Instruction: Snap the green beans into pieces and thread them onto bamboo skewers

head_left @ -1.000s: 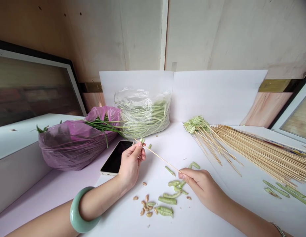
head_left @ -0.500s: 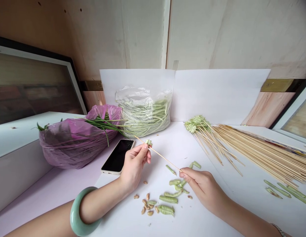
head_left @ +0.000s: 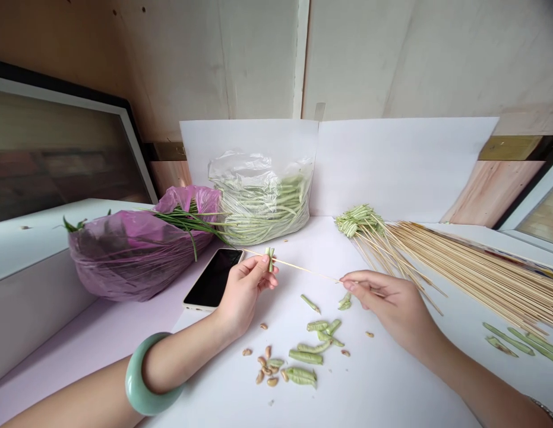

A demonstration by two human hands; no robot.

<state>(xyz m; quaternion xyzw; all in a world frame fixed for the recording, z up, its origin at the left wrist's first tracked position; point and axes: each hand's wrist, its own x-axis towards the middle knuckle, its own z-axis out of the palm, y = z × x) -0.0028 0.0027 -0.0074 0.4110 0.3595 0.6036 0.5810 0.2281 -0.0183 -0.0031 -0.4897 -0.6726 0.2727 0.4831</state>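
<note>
My left hand (head_left: 249,282), closed in a pinch, holds short green bean pieces (head_left: 269,260) upright between thumb and fingers. A thin bamboo skewer (head_left: 307,270) passes through or behind these pieces; the fingers partly hide where. My right hand (head_left: 387,297) pinches the skewer's right end. The skewer lies almost level above the table, its other tip beyond my left hand. Below the hands lie several cut bean pieces (head_left: 305,356) and a small heap of tan beans (head_left: 268,367).
A phone (head_left: 212,278) lies left of my left hand, beside a purple bag (head_left: 125,255) of green stalks. Behind stands a clear bag (head_left: 262,208) of long beans. Skewered bean bundles (head_left: 359,220) and many loose skewers (head_left: 472,267) lie at right.
My right hand has moved right and up with the skewer's end, so the skewer is closer to level. The bean pieces in my left hand now stand more upright.
</note>
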